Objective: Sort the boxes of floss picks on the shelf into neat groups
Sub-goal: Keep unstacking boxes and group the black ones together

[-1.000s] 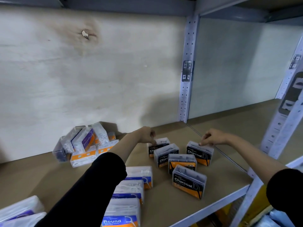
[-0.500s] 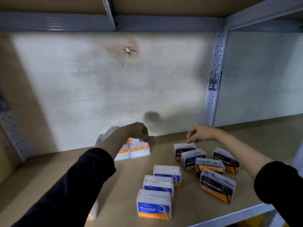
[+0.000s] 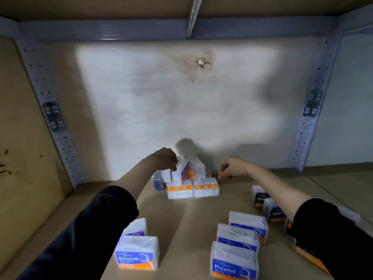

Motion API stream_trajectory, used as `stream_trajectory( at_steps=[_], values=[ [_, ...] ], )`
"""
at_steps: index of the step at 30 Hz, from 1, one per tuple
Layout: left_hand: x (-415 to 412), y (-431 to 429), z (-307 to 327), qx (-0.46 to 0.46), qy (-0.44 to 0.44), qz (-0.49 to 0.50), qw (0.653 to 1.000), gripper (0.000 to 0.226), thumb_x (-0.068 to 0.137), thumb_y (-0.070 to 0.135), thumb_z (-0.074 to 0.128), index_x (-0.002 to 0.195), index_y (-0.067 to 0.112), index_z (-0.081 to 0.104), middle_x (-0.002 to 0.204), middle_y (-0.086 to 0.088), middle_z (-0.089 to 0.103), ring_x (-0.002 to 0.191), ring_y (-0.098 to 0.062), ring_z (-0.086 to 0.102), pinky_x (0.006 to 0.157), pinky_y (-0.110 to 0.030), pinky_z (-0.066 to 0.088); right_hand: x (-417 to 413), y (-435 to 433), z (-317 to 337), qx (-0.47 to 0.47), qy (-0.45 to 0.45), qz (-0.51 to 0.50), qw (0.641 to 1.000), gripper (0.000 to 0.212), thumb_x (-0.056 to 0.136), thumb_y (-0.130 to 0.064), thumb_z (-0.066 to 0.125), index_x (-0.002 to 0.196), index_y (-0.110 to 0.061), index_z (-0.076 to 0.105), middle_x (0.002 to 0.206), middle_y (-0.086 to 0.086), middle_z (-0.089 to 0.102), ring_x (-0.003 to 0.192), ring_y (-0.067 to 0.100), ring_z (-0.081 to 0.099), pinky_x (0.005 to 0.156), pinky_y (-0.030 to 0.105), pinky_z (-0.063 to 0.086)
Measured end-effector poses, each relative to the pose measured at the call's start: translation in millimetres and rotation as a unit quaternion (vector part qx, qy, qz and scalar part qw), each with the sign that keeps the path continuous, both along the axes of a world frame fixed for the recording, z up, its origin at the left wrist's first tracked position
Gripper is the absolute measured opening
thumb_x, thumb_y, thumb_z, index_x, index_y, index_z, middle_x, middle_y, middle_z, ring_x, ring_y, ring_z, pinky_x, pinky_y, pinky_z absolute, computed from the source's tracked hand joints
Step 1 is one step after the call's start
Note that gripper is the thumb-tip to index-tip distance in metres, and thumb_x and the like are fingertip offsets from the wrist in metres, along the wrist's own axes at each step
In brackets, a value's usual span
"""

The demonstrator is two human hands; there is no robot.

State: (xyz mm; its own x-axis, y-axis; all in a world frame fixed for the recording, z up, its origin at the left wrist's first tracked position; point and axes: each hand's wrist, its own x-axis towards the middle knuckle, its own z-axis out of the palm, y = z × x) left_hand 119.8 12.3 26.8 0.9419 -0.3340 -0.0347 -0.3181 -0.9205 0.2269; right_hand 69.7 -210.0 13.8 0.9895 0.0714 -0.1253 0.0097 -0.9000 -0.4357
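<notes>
Reaching to the unsorted heap of floss-pick boxes (image 3: 186, 178) against the back wall (image 3: 161, 98), I have my left hand (image 3: 164, 159) pinched narrow on a tilted box while my right hand (image 3: 232, 167) hovers curled and empty beside it, because the Smooth boxes (image 3: 136, 252), Round boxes (image 3: 235, 259) and Charcoal boxes (image 3: 268, 205) already stand grouped nearer me

At the back of the shelf a jumbled pile of floss pick boxes (image 3: 187, 176) leaned against the wall, some tilted on edge, with two orange-banded boxes (image 3: 193, 188) lying side by side in front. Near the front left stood a blue-and-orange "Smooth" box (image 3: 136, 253) with another box (image 3: 136, 227) just behind it. To the right, three "Round" boxes (image 3: 238, 245) stood in a receding row. Black "Charcoal" boxes (image 3: 268, 205) sat farther right, partly hidden.
</notes>
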Motion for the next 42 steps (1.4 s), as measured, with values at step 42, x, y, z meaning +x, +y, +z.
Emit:
stream_trajectory(
  at_steps=[42],
  values=[
    [42,-33,-46,0.005,-0.030,0.053,0.998,0.041,0.085,0.015,0.065,0.120,-0.003,0.055,0.129,-0.017,0.058,0.121,-0.029,0.053,0.097,-0.033,0.045,54,15,-61,-0.113,-0.117,0.087,0.983,0.039,0.079,-0.012,0.065,0.115,-0.009,0.050,0.123,0.009,0.051,0.109,0.022,0.050,0.076,0.022,0.035]
  ],
)
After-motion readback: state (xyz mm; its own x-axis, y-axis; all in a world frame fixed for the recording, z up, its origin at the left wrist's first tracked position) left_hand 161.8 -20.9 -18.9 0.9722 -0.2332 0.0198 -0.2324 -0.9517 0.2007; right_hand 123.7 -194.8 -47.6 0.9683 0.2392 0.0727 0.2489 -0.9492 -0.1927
